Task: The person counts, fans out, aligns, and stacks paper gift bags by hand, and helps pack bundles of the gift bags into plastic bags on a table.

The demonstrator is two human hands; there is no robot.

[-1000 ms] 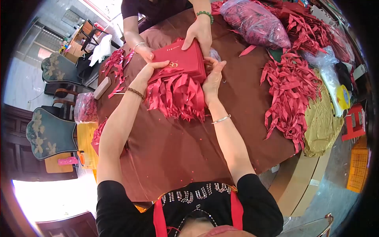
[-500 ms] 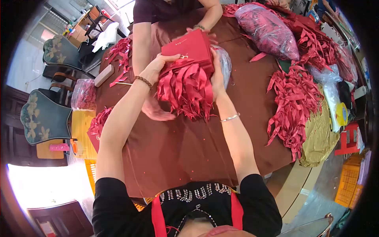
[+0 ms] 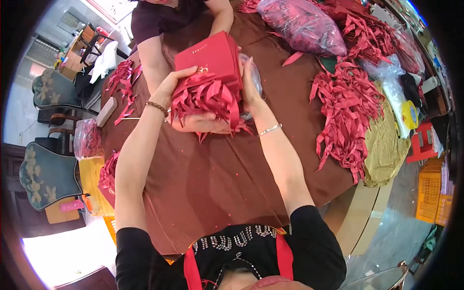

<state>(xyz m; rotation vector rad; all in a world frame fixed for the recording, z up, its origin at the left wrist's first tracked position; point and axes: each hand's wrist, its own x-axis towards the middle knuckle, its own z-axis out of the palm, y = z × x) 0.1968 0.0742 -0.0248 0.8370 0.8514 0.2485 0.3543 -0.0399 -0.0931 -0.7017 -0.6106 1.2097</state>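
A thick stack of flat red paper bags, with gold print on top and red ribbons dangling from the near side, is held above the table between my two hands. My left hand grips its left side, thumb lying across the top. Along the right edge, my right hand is pressed against the stack. Another person's hand reaches under the hanging ribbons from the far side. That person's other hand is mostly hidden behind the stack. Behind my right hand, part of a clear plastic bag shows.
A brown cloth covers the table. To the right lie a heap of red ribbons and a gold sheet; a filled plastic bag sits at the back. Chairs stand left, an orange crate on the right floor.
The stack and both my hands appear shifted left as the view turned. The other person's hand, lower left of the stack before, is now beneath its ribbons.
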